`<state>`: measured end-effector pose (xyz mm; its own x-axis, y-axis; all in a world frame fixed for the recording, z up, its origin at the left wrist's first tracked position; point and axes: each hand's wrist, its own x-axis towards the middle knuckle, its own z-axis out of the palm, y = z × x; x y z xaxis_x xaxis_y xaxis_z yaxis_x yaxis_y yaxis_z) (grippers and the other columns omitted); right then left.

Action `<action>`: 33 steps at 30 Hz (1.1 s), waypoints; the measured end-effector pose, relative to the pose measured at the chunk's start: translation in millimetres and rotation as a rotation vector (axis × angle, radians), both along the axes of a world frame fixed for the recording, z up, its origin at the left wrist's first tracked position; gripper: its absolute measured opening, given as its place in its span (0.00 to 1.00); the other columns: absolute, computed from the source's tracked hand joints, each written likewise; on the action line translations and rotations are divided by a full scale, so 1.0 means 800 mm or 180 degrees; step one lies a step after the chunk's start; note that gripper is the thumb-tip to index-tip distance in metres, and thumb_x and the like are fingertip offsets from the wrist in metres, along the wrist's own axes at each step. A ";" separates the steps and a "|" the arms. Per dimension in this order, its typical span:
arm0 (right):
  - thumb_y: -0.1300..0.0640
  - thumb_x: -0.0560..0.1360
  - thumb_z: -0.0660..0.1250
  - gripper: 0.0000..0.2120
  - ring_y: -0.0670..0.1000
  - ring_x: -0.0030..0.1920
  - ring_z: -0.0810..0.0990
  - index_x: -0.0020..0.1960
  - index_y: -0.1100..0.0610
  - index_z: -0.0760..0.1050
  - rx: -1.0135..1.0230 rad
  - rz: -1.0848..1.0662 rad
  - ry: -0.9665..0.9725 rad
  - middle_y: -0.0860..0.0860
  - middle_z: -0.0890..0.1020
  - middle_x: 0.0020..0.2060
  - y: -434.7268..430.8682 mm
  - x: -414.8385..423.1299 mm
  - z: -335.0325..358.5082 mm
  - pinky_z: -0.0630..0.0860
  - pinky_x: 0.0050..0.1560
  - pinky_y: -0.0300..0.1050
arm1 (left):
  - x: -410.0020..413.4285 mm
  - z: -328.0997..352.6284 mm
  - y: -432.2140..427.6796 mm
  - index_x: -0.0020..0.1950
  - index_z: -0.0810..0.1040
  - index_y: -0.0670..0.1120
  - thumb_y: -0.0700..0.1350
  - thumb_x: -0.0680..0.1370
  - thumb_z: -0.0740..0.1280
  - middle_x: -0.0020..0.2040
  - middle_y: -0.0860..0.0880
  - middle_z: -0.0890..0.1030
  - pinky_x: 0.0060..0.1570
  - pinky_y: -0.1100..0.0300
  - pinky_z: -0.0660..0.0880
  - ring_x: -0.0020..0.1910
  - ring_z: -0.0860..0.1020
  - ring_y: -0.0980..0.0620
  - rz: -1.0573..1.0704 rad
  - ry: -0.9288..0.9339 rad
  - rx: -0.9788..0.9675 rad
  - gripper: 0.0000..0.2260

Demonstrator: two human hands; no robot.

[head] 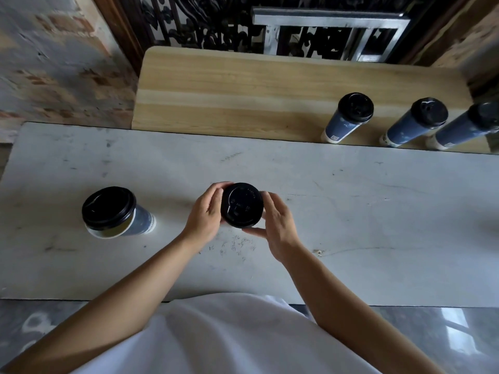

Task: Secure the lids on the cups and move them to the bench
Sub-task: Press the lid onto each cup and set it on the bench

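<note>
A black lid (241, 205) tops a cup at the middle of the white table (351, 211); the cup's body is hidden beneath it. My left hand (205, 213) grips the lid's left side and my right hand (278, 225) grips its right side. Another blue paper cup (141, 222) stands at the left, its black lid (108, 208) resting crooked on the rim. Three lidded blue cups (348, 118) (414, 122) (464, 125) stand along the front right of the wooden bench (229, 93).
A rough brick wall (54, 58) rises at the left. Behind the bench are a dark ornate grille (205, 25) and a metal frame (329, 22). The table's near edge runs just in front of my white shirt (229, 338).
</note>
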<state>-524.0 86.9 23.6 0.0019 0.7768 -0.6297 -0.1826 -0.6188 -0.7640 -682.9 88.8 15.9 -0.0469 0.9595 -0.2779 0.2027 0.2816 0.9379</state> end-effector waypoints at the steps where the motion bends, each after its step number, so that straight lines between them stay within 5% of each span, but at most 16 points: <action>1: 0.48 0.83 0.60 0.13 0.53 0.62 0.80 0.57 0.54 0.80 -0.0010 -0.0057 0.0133 0.53 0.82 0.57 -0.004 0.003 -0.001 0.83 0.50 0.61 | 0.003 0.002 -0.003 0.61 0.77 0.50 0.44 0.87 0.52 0.55 0.56 0.81 0.45 0.61 0.81 0.55 0.80 0.59 0.0146 -0.0164 -0.0182 0.14; 3: 0.48 0.83 0.60 0.14 0.51 0.64 0.79 0.60 0.53 0.80 0.0115 -0.0093 0.0333 0.51 0.83 0.58 -0.017 0.005 -0.004 0.82 0.57 0.57 | 0.013 0.006 -0.010 0.58 0.76 0.51 0.44 0.87 0.52 0.52 0.56 0.81 0.38 0.59 0.83 0.52 0.80 0.59 0.0584 -0.0371 -0.0421 0.13; 9: 0.48 0.85 0.56 0.19 0.49 0.64 0.80 0.65 0.55 0.79 0.0300 0.0056 0.0251 0.53 0.84 0.59 -0.027 0.004 -0.008 0.78 0.63 0.53 | 0.041 0.015 -0.021 0.55 0.76 0.44 0.44 0.84 0.57 0.49 0.52 0.78 0.42 0.49 0.84 0.51 0.80 0.54 0.1547 -0.0587 -0.0860 0.10; 13: 0.46 0.84 0.56 0.18 0.49 0.61 0.81 0.58 0.51 0.83 0.0113 0.0306 0.0134 0.51 0.85 0.56 -0.010 0.014 -0.003 0.81 0.57 0.58 | 0.033 0.013 -0.017 0.51 0.76 0.47 0.52 0.84 0.60 0.48 0.52 0.77 0.40 0.50 0.84 0.48 0.79 0.56 0.1366 -0.0471 -0.0944 0.11; 18: 0.45 0.84 0.55 0.19 0.50 0.62 0.80 0.62 0.53 0.81 0.0182 0.0498 -0.0052 0.52 0.84 0.58 -0.002 0.017 -0.006 0.82 0.55 0.58 | 0.016 0.001 -0.018 0.52 0.76 0.49 0.49 0.85 0.59 0.46 0.53 0.80 0.35 0.54 0.83 0.47 0.81 0.55 0.0838 -0.0204 -0.0439 0.08; 23: 0.45 0.84 0.55 0.18 0.49 0.62 0.80 0.64 0.51 0.79 0.0293 0.0576 -0.0176 0.50 0.83 0.58 -0.007 0.018 -0.006 0.84 0.49 0.61 | 0.003 -0.009 -0.018 0.63 0.76 0.52 0.47 0.85 0.56 0.58 0.53 0.81 0.43 0.45 0.84 0.60 0.80 0.53 0.0189 -0.0031 0.0079 0.12; 25: 0.45 0.84 0.57 0.17 0.49 0.62 0.80 0.62 0.51 0.80 0.0181 0.0578 -0.0084 0.50 0.84 0.57 0.002 0.023 -0.001 0.83 0.50 0.61 | 0.004 -0.004 -0.014 0.67 0.75 0.53 0.46 0.85 0.54 0.63 0.55 0.79 0.47 0.44 0.83 0.64 0.77 0.56 0.0057 0.0046 0.0217 0.14; 28: 0.48 0.84 0.57 0.16 0.50 0.63 0.80 0.62 0.52 0.80 0.0068 0.0507 0.0112 0.49 0.84 0.58 0.006 0.031 0.004 0.82 0.56 0.60 | 0.006 0.002 -0.012 0.65 0.77 0.55 0.41 0.86 0.51 0.60 0.60 0.80 0.39 0.45 0.84 0.61 0.78 0.57 -0.0097 -0.0001 0.0192 0.18; 33: 0.52 0.85 0.58 0.15 0.48 0.64 0.79 0.64 0.53 0.79 0.0232 0.0401 0.0162 0.51 0.83 0.59 -0.009 0.023 -0.003 0.81 0.58 0.56 | 0.005 -0.010 -0.019 0.62 0.77 0.53 0.44 0.86 0.51 0.57 0.56 0.81 0.40 0.46 0.85 0.58 0.80 0.57 0.0200 -0.0005 -0.0015 0.15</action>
<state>-506.0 79.7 20.8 -0.1289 0.8126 -0.5684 -0.1468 -0.5825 -0.7995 -678.7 73.5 7.9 -0.1067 0.9533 -0.2825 0.1830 0.2981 0.9368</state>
